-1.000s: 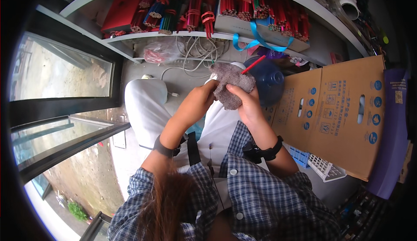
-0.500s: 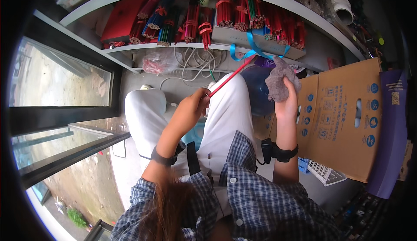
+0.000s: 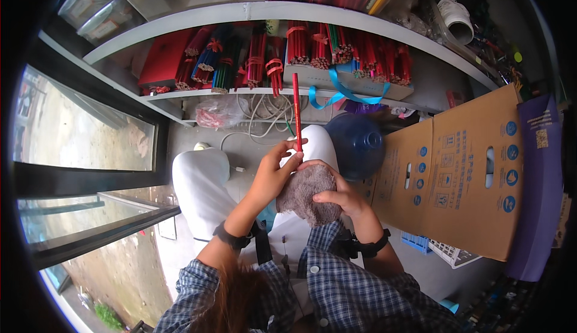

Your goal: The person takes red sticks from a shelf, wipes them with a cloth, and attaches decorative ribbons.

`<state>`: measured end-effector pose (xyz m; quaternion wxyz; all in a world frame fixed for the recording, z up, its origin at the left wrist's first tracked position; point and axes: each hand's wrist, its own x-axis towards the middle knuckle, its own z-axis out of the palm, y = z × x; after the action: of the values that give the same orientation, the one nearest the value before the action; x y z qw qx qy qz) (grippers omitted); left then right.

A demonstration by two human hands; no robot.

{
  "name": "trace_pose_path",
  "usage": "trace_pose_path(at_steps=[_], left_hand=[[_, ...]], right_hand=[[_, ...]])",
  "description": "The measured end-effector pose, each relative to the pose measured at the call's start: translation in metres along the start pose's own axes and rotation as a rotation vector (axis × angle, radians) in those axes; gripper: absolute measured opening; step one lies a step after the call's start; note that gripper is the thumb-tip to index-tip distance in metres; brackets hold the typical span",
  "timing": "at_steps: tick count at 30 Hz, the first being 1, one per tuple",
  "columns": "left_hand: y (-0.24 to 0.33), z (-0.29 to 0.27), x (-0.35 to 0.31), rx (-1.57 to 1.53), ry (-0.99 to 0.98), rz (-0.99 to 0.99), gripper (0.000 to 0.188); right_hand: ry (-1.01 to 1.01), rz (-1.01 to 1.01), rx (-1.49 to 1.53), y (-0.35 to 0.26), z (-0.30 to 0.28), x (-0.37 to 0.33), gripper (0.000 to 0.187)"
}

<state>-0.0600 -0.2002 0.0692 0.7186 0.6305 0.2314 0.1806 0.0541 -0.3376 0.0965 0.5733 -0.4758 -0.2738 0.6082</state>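
A thin red pencil [image 3: 296,105] stands nearly upright, its lower end pinched between the fingers of my left hand [image 3: 277,168]. My right hand [image 3: 344,193] is closed on a crumpled grey-brown cloth [image 3: 308,196], the thumb lying across its near side. The cloth is right beside my left hand, under the pencil's lower end, and my right fingertips come close to that end. Whether cloth and pencil touch, I cannot tell. Both hands are above my lap, in front of my white-trousered knees.
Bundles of red, blue and green pencils [image 3: 256,63] line the shelf [image 3: 240,94] ahead, near a blue ribbon [image 3: 336,87]. A blue water jug [image 3: 354,147] stands beyond my right knee. At right are a cardboard box [image 3: 463,177] and a purple panel [image 3: 537,189]. Cables [image 3: 264,117] lie under the shelf.
My right hand has brought the cloth left and down, next to my left hand. The pencil has swung from a rightward slant to nearly upright. The view has shifted slightly.
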Motion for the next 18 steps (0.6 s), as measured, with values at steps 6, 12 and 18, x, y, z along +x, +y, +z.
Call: trace_pose_path(at_steps=[6, 12, 18], left_hand=[[-0.008, 0.005, 0.009, -0.053, 0.006, -0.022, 0.022], [-0.006, 0.013, 0.019, -0.053, -0.010, 0.009, 0.026], [-0.025, -0.007, 0.025, -0.102, 0.137, 0.101, 0.031]], right_hand=[[0.066, -0.034, 0.039, -0.002, -0.004, -0.005, 0.059], [0.199, -0.141, 0.066, 0.001, -0.008, -0.010, 0.059], [0.604, -0.423, 0.056, -0.020, -0.034, -0.014, 0.057]])
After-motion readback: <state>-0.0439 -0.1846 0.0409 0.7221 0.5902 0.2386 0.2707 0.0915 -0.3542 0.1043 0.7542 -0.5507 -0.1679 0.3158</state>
